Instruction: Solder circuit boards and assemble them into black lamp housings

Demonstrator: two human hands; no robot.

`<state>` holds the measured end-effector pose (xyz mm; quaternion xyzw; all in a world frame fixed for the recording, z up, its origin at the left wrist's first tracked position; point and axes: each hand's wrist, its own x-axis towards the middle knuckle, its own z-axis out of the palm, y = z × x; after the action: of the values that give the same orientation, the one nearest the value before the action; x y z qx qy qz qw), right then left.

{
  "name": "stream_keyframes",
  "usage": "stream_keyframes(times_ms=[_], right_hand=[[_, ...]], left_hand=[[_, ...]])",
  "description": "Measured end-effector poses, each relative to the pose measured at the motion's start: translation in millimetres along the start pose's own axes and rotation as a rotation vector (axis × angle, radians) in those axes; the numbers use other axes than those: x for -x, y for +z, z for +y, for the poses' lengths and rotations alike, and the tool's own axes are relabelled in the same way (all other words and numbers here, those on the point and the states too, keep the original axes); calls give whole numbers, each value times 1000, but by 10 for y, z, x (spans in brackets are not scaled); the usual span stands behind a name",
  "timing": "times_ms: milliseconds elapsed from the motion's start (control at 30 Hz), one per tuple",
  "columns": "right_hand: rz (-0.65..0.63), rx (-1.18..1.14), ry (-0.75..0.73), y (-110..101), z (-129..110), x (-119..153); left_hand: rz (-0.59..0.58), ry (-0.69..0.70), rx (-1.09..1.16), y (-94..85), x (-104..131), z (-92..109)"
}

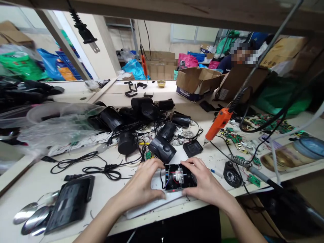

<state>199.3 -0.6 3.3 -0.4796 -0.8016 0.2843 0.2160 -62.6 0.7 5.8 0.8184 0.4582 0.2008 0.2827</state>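
Observation:
Between my two hands sits an opened black device housing [174,184], with a small motor [178,176] and thin coloured wires showing inside. My left hand [141,184] grips its left end, thumb at the near edge and fingers at the far edge. Around the right end closes my right hand [204,180] in the same way. A white board [149,206] lies under the housing. Just beyond are a black cylindrical housing [163,150] and a small black square part [192,148]. A blue-tipped thin tool [213,170] lies beside my right hand.
An orange electric screwdriver [219,123] hangs at right, near green circuit boards [233,136]. A soldering iron [258,173] crosses the right side. Black housings with cords [111,118] pile up behind. Shiny oval parts [37,216] lie at left. A person [225,64] sits beyond a cardboard box [197,82].

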Motion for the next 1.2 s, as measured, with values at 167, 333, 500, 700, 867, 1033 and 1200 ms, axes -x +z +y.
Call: stream_keyframes(times_ms=[167, 333, 500, 700, 867, 1033, 1200], right_hand=[[10, 12, -11, 10, 63, -54], [54, 45, -47, 18, 26, -101], [70, 71, -84, 14, 2, -114], [67, 76, -93, 4, 39, -107], [63, 86, -64, -51, 70, -67], [77, 84, -33, -88, 89, -98], [79, 50, -68, -82, 74, -248]], left_hand=[[41, -5, -101, -119, -156, 53], [286, -5, -373, -120, -395, 44], [201, 159, -476, -164, -633, 150], [93, 207, -493, -112, -810, 232], [134, 222, -582, -141, -750, 11], [346, 264, -658, -248, -534, -124], [312, 310, -370, -81, -258, 132]])
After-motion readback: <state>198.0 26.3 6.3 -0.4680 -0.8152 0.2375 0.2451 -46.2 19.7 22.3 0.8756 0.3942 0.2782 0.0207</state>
